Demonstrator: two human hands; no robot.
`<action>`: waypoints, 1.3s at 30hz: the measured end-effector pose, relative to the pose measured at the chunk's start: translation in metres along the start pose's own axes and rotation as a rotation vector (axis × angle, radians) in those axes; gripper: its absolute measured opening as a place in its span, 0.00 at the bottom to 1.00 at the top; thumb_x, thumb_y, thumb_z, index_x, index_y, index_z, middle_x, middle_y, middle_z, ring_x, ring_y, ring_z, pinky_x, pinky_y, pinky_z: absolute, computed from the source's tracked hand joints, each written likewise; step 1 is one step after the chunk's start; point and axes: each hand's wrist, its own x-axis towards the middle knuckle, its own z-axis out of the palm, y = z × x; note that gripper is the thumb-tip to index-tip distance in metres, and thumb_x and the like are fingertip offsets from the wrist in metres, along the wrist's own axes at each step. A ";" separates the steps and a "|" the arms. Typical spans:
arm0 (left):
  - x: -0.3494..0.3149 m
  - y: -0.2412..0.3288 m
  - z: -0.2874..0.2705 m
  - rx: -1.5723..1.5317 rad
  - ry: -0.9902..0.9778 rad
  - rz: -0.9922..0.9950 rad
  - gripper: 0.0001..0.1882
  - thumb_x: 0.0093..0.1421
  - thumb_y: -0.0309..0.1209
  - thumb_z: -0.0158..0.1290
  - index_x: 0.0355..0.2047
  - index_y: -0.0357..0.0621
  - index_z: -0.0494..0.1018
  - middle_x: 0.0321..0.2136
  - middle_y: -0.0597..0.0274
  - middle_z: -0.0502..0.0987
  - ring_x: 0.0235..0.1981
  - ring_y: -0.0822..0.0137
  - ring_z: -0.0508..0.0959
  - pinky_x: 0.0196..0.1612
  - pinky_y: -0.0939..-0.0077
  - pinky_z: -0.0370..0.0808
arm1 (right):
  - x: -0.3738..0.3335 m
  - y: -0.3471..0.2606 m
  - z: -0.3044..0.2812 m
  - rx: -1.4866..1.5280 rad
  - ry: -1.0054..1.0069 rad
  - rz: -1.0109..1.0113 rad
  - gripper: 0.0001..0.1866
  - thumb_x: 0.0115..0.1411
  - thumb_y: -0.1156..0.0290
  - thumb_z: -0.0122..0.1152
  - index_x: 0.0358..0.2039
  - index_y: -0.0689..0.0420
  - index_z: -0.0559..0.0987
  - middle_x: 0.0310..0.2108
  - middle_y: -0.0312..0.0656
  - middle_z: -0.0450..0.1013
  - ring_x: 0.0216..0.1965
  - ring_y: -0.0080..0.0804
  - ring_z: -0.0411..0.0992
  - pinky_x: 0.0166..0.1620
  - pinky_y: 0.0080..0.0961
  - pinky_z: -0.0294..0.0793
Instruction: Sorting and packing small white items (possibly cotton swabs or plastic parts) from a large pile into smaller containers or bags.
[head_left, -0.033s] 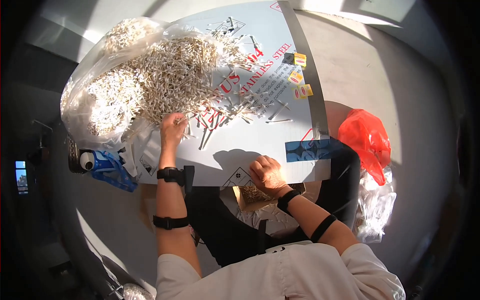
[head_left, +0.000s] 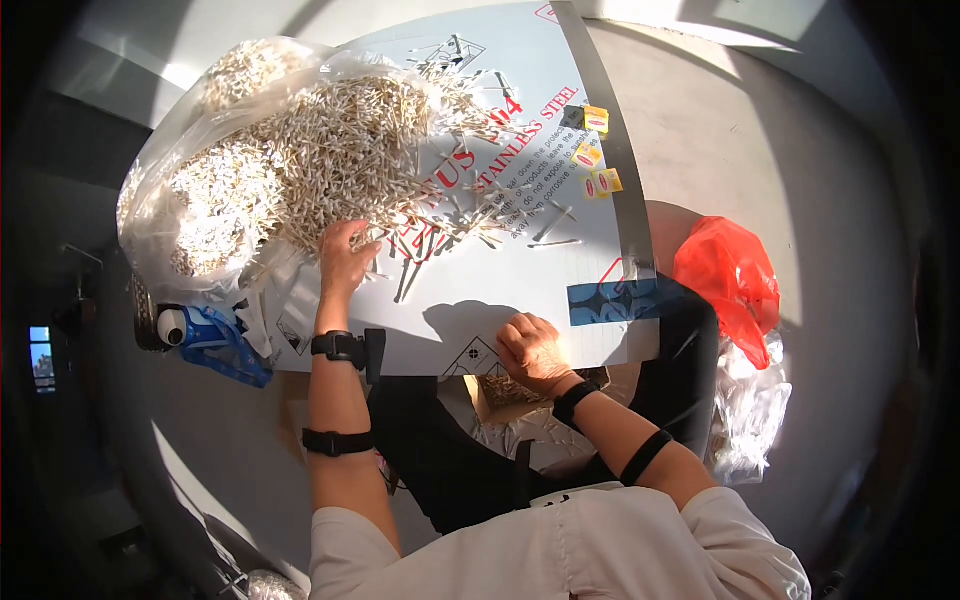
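A big heap of cotton swabs spills from a clear plastic bag across the left of the table. My left hand is at the heap's near edge, its fingers bent round some swabs; the thumb side faces right. Loose swabs lie just right of it. My right hand rests at the table's near edge with its fingers curled in, and whatever they hold is hidden. Below it, partly under the table edge, sits an open cardboard box with swabs inside.
The printed sheet-covered tabletop carries small yellow packets and a blue strip on the right. A red plastic bag stands beyond the right edge, above clear plastic bags. A blue-and-white item sits at the left edge.
The view has shifted slightly. My left thumb and fingers look a little farther apart at the heap's edge; my right hand stays in place.
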 end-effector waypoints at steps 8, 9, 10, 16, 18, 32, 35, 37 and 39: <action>0.025 0.059 0.063 0.674 -0.112 0.252 0.30 0.42 0.27 0.62 0.49 0.54 0.72 0.57 0.56 0.64 0.60 0.51 0.60 0.55 0.46 0.62 | -0.007 0.012 -0.009 -0.053 -0.023 0.049 0.08 0.49 0.74 0.61 0.27 0.54 0.70 0.26 0.39 0.67 0.29 0.41 0.69 0.32 0.36 0.70; 0.034 0.038 0.055 0.576 -0.011 0.271 0.24 0.43 0.24 0.59 0.44 0.49 0.74 0.50 0.55 0.69 0.55 0.51 0.64 0.53 0.52 0.65 | -0.005 0.009 -0.006 -0.050 -0.023 0.044 0.08 0.48 0.74 0.62 0.27 0.54 0.70 0.26 0.39 0.67 0.29 0.41 0.69 0.32 0.36 0.70; 0.040 0.034 0.054 0.464 0.075 0.297 0.18 0.44 0.21 0.57 0.38 0.45 0.76 0.44 0.54 0.74 0.49 0.51 0.69 0.51 0.57 0.67 | -0.005 0.009 -0.006 -0.041 -0.028 0.043 0.08 0.48 0.74 0.62 0.27 0.54 0.70 0.26 0.39 0.67 0.29 0.41 0.69 0.32 0.36 0.70; 0.057 0.015 0.036 0.377 0.281 0.372 0.05 0.46 0.19 0.56 0.26 0.39 0.75 0.24 0.55 0.76 0.28 0.56 0.77 0.33 0.67 0.73 | -0.003 0.006 -0.008 -0.050 -0.054 0.063 0.08 0.48 0.75 0.61 0.27 0.54 0.71 0.27 0.40 0.67 0.31 0.41 0.70 0.34 0.37 0.70; 0.058 0.017 0.027 0.323 0.260 0.254 0.05 0.47 0.20 0.55 0.27 0.39 0.75 0.24 0.56 0.77 0.29 0.58 0.77 0.34 0.68 0.74 | -0.003 0.007 -0.009 -0.040 -0.047 0.052 0.08 0.48 0.75 0.61 0.27 0.54 0.71 0.27 0.40 0.67 0.31 0.41 0.70 0.34 0.37 0.70; 0.027 0.068 0.073 0.625 -0.051 0.250 0.19 0.49 0.38 0.60 0.43 0.52 0.76 0.52 0.61 0.68 0.61 0.53 0.58 0.50 0.37 0.59 | -0.005 0.011 -0.008 -0.070 -0.046 0.056 0.07 0.48 0.74 0.61 0.27 0.54 0.71 0.27 0.40 0.67 0.30 0.41 0.69 0.34 0.36 0.71; 0.051 0.073 0.071 0.528 0.132 0.439 0.08 0.47 0.29 0.59 0.30 0.47 0.77 0.37 0.60 0.74 0.49 0.55 0.68 0.46 0.55 0.66 | -0.003 0.008 -0.008 -0.071 -0.050 0.052 0.07 0.48 0.74 0.61 0.27 0.54 0.71 0.27 0.40 0.67 0.30 0.41 0.69 0.34 0.36 0.71; 0.068 0.082 0.079 0.488 0.175 0.516 0.04 0.44 0.24 0.57 0.24 0.44 0.75 0.28 0.60 0.75 0.39 0.56 0.73 0.41 0.66 0.71 | -0.005 0.009 -0.008 -0.075 -0.054 0.056 0.07 0.49 0.73 0.62 0.27 0.54 0.71 0.27 0.40 0.67 0.30 0.41 0.69 0.34 0.36 0.71; 0.085 0.093 0.094 0.518 0.094 0.473 0.06 0.45 0.24 0.58 0.26 0.44 0.75 0.29 0.59 0.74 0.40 0.55 0.73 0.43 0.64 0.71 | -0.005 0.010 -0.009 -0.079 -0.057 0.059 0.08 0.48 0.73 0.62 0.27 0.54 0.71 0.27 0.40 0.67 0.30 0.41 0.69 0.34 0.36 0.71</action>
